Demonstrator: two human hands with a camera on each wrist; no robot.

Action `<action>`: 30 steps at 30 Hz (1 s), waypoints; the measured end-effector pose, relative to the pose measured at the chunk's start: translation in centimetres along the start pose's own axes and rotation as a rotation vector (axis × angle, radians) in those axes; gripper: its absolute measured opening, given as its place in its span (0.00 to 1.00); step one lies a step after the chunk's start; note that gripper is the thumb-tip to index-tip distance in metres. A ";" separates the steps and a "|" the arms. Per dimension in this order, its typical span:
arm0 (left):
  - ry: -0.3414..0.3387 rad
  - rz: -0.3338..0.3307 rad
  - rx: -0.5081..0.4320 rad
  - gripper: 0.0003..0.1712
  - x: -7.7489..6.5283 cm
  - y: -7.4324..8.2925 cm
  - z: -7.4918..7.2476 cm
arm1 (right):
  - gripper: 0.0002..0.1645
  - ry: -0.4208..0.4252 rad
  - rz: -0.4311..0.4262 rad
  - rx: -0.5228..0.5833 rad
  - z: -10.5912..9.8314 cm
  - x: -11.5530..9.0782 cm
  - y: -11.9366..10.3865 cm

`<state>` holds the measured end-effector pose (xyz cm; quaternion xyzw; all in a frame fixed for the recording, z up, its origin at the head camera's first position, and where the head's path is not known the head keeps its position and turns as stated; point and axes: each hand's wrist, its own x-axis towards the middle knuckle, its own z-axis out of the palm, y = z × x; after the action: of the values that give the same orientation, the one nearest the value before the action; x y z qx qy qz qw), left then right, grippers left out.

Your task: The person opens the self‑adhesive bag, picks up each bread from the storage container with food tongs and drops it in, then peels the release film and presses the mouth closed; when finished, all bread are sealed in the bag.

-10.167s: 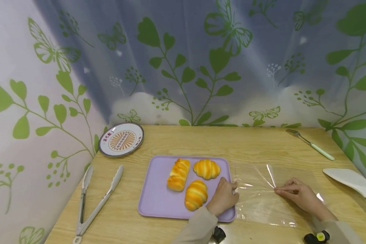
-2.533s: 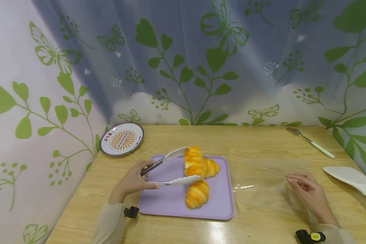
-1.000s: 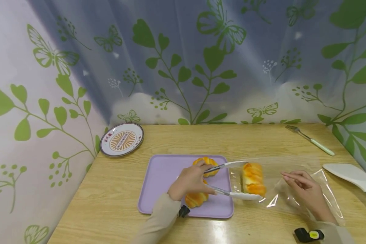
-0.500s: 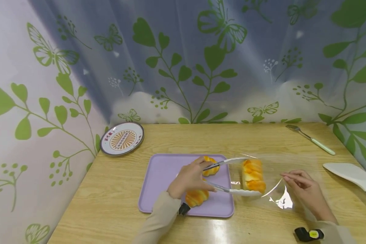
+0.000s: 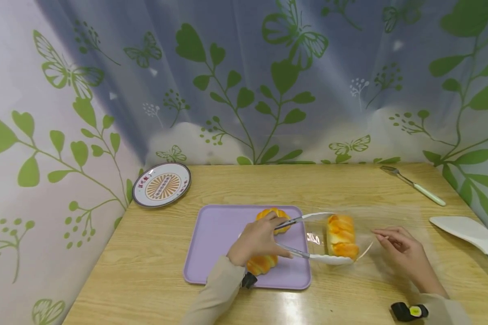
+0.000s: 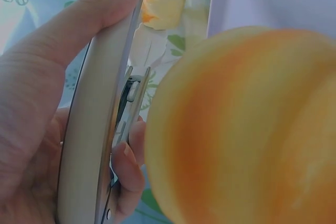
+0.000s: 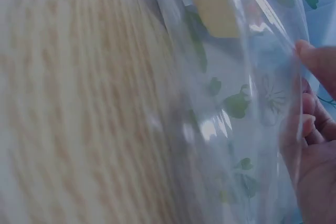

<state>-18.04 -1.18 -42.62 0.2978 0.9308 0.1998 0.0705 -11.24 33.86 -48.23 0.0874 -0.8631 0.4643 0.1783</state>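
Observation:
My left hand [image 5: 254, 241] grips metal tongs [image 5: 294, 252] with pale scalloped ends. Between those ends lies an oblong golden bread roll [image 5: 341, 237], right of the purple tray [image 5: 215, 248]. A clear plastic bag [image 7: 236, 103] surrounds the roll's area; how far the roll is inside cannot be told. My right hand [image 5: 404, 255] pinches the bag's film between thumb and forefinger. Two croissant-shaped breads sit on the tray, partly hidden by my left hand: a far one [image 5: 282, 221] and a near one [image 5: 262, 264]. The near croissant [image 6: 236, 129] looms large in the left wrist view.
A patterned plate [image 5: 161, 185] stands at the back left. Along the right side of the wooden table [image 5: 309, 189] lie a green-handled fork [image 5: 415, 185] and a white spatula-like utensil [image 5: 467, 232]. A leaf-patterned curtain [image 5: 236, 126] hangs behind the table.
My left hand took up the tongs from the table's left, lifted the oblong roll off the tray and carried it right to the bag. Lately the roll has shifted slightly right; my right hand stays.

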 end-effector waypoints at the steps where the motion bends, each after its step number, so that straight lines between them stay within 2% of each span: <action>1: -0.001 0.000 0.000 0.49 0.0 0.0 0.0 | 0.12 0.000 0.005 0.000 0.0 0.0 -0.1; 8: 0.002 0.008 0.018 0.50 0.1 0.0 0.3 | 0.08 0.011 0.007 -0.029 0.2 -0.1 -0.1; 16: -0.017 0.007 0.018 0.51 0.7 0.6 0.7 | 0.11 0.082 -0.055 0.055 0.6 0.0 -0.1; 21: -0.037 -0.011 0.001 0.52 0.6 1.1 0.8 | 0.11 0.084 -0.034 0.071 0.6 0.0 0.1; 30: -0.061 -0.038 0.037 0.52 0.5 1.1 0.8 | 0.07 0.078 -0.012 0.037 0.4 0.0 0.5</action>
<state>-17.70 0.17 -42.95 0.2873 0.9372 0.1720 0.0972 -11.48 33.80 -48.79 0.0778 -0.8464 0.4821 0.2127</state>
